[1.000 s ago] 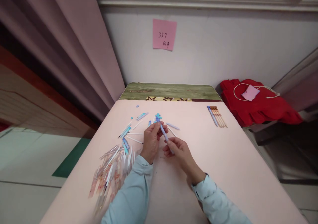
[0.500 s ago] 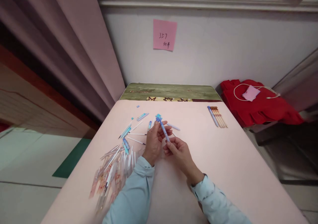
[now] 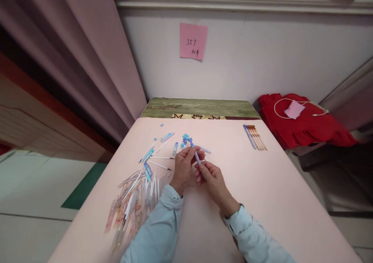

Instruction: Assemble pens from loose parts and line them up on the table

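Note:
Both my hands meet over the middle of a pale pink table. Between them they hold a blue and white pen that points away from me. My left hand pinches its upper part with thumb and fingertips. My right hand grips the lower end. Small blue caps lie just beyond the pen's tip. Loose pen parts and white refills are scattered to the left of my left hand.
Clear plastic sleeves lie heaped at the table's left edge. A neat row of finished pens sits at the far right. Beyond the table are a green patterned surface, a red cloth heap and a wall with a pink note.
Both hands have shifted slightly right and closer together, still holding the pen. The pen's tip has moved right, away from the blue caps.

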{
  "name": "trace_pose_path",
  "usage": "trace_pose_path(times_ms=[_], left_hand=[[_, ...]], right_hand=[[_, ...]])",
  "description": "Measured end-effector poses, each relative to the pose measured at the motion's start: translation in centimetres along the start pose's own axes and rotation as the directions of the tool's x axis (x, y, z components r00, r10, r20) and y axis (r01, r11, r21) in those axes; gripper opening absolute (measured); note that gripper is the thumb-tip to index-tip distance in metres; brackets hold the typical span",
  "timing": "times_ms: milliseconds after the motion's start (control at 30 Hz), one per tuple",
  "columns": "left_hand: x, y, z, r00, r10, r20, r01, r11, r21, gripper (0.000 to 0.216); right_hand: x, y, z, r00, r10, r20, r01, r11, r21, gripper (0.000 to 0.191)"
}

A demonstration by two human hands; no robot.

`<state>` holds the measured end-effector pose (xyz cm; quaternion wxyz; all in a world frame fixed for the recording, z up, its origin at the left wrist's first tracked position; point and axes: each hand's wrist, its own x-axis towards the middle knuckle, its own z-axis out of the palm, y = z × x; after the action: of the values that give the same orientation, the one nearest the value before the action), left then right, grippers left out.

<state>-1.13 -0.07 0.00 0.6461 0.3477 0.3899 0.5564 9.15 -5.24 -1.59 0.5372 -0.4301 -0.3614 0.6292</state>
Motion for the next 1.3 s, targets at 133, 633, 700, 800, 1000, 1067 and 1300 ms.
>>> trace_pose_path(times_ms=[133,633,700,800,1000,1067,1300], left_hand=[[0.4,0.2,-0.2,1.000,-0.010,-0.026,0.009,0.998,-0.066,0.041],[1.3,-0.4,-0.5,0.956,0.143,-0.255,-0.189,0.968,-0.167,0.029],[1.3,-0.7,-0.3,0.952,0.149,-0.269,-0.196,0.968,-0.158,0.029],[1.3,-1.0,-0.2,0.945,0.157,-0.288,-0.200,0.971,-0.128,0.028],[1.4,-1.1,-0.3,0.939,0.178,-0.295,-0.209,0.975,-0.076,0.030],[1.5,-1.0,-0.4,0.939,0.194,-0.284,-0.218,0.974,-0.056,0.030],[1.2,-0.1,-0.2,0.940,0.205,-0.274,-0.237,0.968,-0.088,0.035]], right_hand=[[0.0,0.1,0.1,1.000,0.008,-0.003,-0.008,1.000,-0.027,0.039],[-0.8,1.2,1.4,1.000,-0.007,-0.031,0.004,0.995,-0.096,0.043],[-0.8,1.4,1.3,0.999,-0.024,-0.046,0.019,0.995,-0.098,0.042],[-0.7,1.7,1.2,0.999,-0.036,-0.040,0.031,0.993,-0.112,0.038],[-0.5,2.1,1.1,0.999,-0.045,0.001,0.044,0.991,-0.124,0.035],[-0.4,2.1,1.0,0.999,-0.048,0.017,0.050,0.990,-0.131,0.033],[-0.6,1.4,0.6,0.998,-0.051,-0.039,0.044,0.985,-0.169,0.030]])
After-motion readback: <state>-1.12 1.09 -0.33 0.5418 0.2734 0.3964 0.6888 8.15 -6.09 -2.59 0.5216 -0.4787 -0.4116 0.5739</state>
